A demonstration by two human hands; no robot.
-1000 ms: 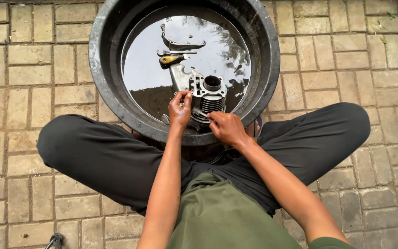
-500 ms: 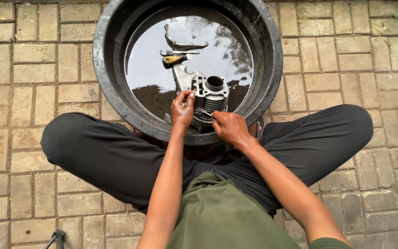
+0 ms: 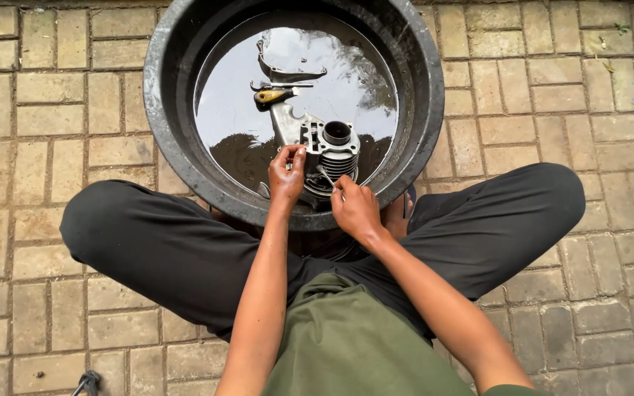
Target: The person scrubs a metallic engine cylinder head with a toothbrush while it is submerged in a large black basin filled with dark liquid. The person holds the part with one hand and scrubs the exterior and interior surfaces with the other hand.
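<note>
**Hands shift on the cylinder**

My left hand [image 3: 286, 174] has climbed from the finned cylinder's [image 3: 329, 152] lower edge to its top-left corner, fingertips pinching there. My right hand [image 3: 355, 207] has edged closer to the fins. My view has drifted slightly, the basin [image 3: 177, 147] sitting further right.

A person sits cross-legged on brick paving before a round black basin [image 3: 185, 158] of dark liquid. The left hand [image 3: 286, 174] and right hand [image 3: 354, 209] touch a finned metal engine cylinder [image 3: 332, 150] standing in it. A yellow-handled tool [image 3: 271, 95] lies farther back.
</note>
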